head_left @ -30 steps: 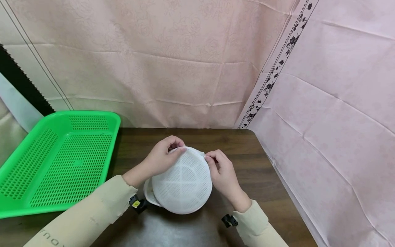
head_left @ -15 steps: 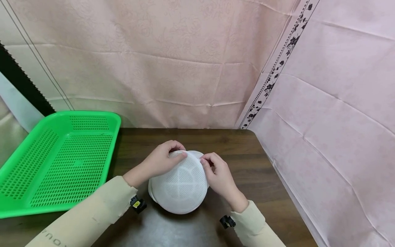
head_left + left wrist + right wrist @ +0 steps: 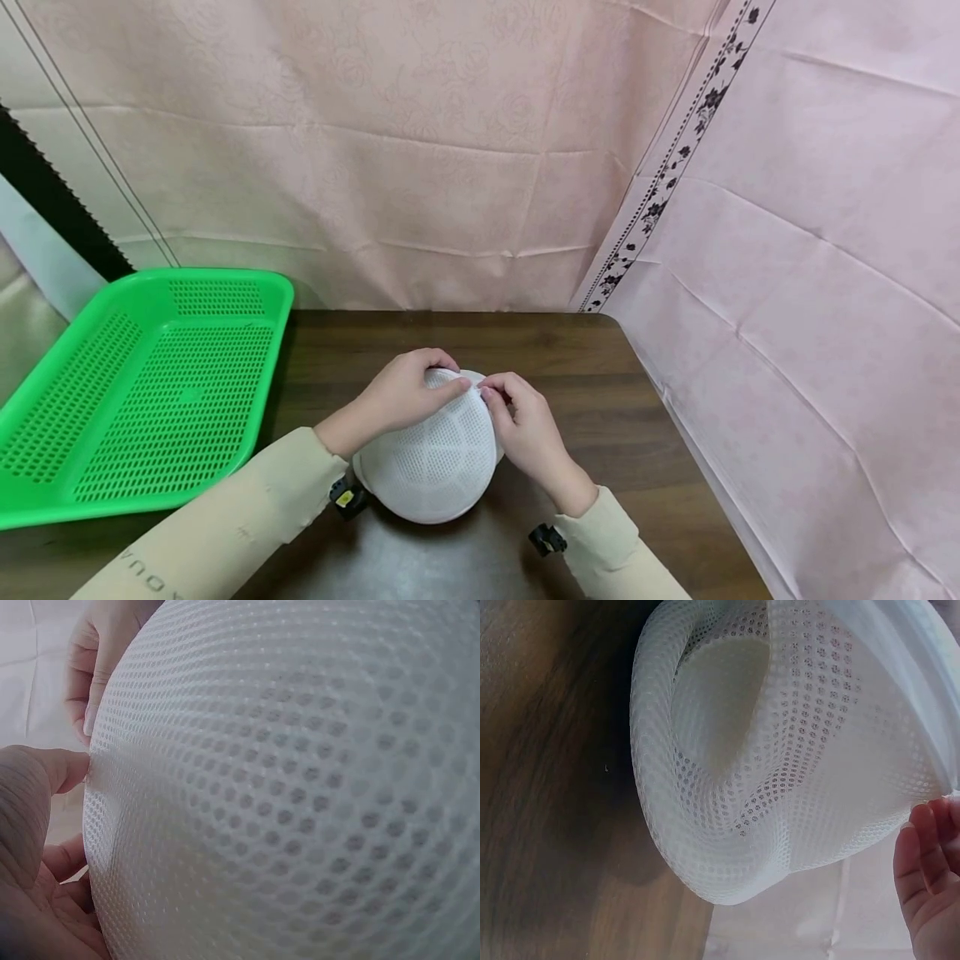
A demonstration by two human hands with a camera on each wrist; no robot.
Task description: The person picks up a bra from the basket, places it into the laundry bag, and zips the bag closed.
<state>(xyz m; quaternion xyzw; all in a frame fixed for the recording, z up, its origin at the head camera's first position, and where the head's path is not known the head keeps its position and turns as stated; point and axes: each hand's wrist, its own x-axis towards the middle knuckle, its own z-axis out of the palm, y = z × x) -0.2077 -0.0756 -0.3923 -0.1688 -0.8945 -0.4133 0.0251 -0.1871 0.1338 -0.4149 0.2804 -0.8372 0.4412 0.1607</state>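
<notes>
A rounded white mesh laundry bag (image 3: 435, 458) is held over the table between both hands. My left hand (image 3: 408, 390) grips its far upper edge, thumb on the near face and fingers behind. At the rim to the right, my right hand (image 3: 527, 427) pinches a small part of the edge, likely at the zip; the exact piece is hidden by the fingertips. The left wrist view is filled by the mesh (image 3: 285, 787), both hands at its edge. In the right wrist view the bag (image 3: 705, 847) shows a folded, hollow side and a smooth band along its rim.
A green perforated plastic basket (image 3: 258, 400) stands on the left of the dark wooden table (image 3: 600, 358). Pink cloth (image 3: 450, 167) hangs behind the table, and more pink cloth (image 3: 825, 250) runs along the right side.
The bag has turned and its loop at the left has gone from sight. My right hand has moved left along the rim, nearer to the left hand, which has shifted slightly right and nearer.
</notes>
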